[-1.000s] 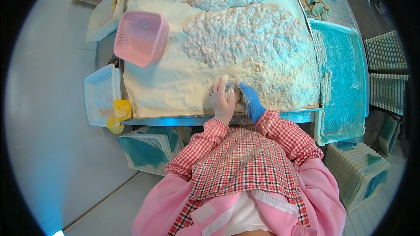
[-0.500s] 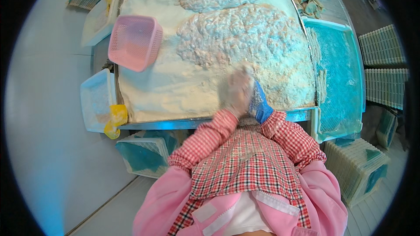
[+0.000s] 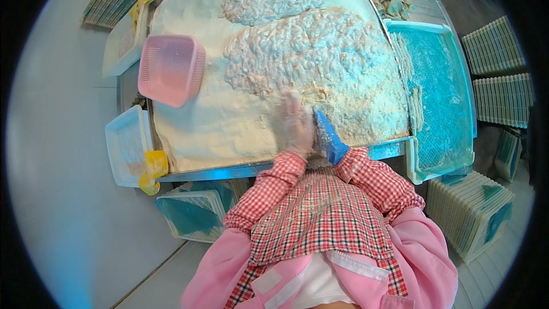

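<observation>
My left hand [image 3: 298, 125], in a thin see-through glove dusted with flour, is held over the near edge of the floured table. It is smeared by motion, but its fingers look stretched out and point away from me. Close beside it is my right hand [image 3: 330, 137], in a blue glove with white flour on it, seen edge-on with straight fingers. A narrow gap parts the fingertips, and I see nothing held there. Beyond both hands spreads a heap of lumpy, flour-coated pale pieces [image 3: 309, 48]; loose floury crumbs [image 3: 354, 114] lie nearer.
A pink plastic basket [image 3: 171, 70] stands on the flour at left. Along the right side lies a teal mesh tray [image 3: 443, 88] with pale strips at its left edge. White trays [image 3: 127, 143] with yellow pieces [image 3: 155, 165] flank the left; stacked mesh frames [image 3: 470, 212] stand low at right.
My hands were pressed together half a second ago; now the fingertips have parted. The left hand has shifted left, and both are slightly nearer to me. The view has also shifted a little.
</observation>
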### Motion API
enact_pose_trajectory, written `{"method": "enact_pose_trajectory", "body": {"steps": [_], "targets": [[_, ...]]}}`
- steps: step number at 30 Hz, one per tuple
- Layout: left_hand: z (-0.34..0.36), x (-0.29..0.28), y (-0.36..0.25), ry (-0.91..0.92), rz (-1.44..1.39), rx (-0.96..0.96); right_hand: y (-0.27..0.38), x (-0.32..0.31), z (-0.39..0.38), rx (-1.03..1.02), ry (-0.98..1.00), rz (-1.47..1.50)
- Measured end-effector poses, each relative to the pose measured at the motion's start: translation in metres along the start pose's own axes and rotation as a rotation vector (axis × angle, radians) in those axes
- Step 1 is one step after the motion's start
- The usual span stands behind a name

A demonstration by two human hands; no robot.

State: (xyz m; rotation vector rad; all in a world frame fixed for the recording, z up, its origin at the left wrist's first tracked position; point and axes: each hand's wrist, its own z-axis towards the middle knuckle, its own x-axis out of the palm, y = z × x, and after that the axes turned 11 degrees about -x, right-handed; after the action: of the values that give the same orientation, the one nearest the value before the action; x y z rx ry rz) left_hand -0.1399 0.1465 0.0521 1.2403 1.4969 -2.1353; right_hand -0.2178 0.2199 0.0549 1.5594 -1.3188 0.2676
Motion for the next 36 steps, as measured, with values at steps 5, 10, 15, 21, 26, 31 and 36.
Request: {"method": "enact_pose_trajectory", "body": {"steps": [5, 10, 15, 21, 26, 31, 36], "targets": [[0.000, 0.021, -0.038, 0.119, 0.127, 0.171, -0.008, -0.064, 0.014, 0.010, 0.507, 0.708], [0.019, 0.005, -0.021, 0.073, -0.324, -0.236, 0.062, -0.024, -0.019, 0.071, 0.239, 0.613], [0.009, -0.015, -0.016, -0.003, -0.262, -0.148, 0.082, -0.012, -0.018, 0.032, 0.264, 0.648], [-0.017, -0.038, -0.050, 0.156, -0.345, 0.040, 0.085, 0.000, -0.017, 0.030, 0.280, 0.541], [-0.016, -0.039, -0.069, 0.121, -0.091, 0.239, 0.067, 0.000, -0.016, 0.022, 0.250, 0.534], [0.000, -0.026, -0.061, -0.050, 0.124, 0.335, 0.045, -0.016, -0.024, 0.114, 0.125, 0.470], [0.012, -0.061, 0.007, 0.043, -0.069, 0.030, 0.042, -0.012, -0.015, 0.009, 0.063, 0.186]]}}
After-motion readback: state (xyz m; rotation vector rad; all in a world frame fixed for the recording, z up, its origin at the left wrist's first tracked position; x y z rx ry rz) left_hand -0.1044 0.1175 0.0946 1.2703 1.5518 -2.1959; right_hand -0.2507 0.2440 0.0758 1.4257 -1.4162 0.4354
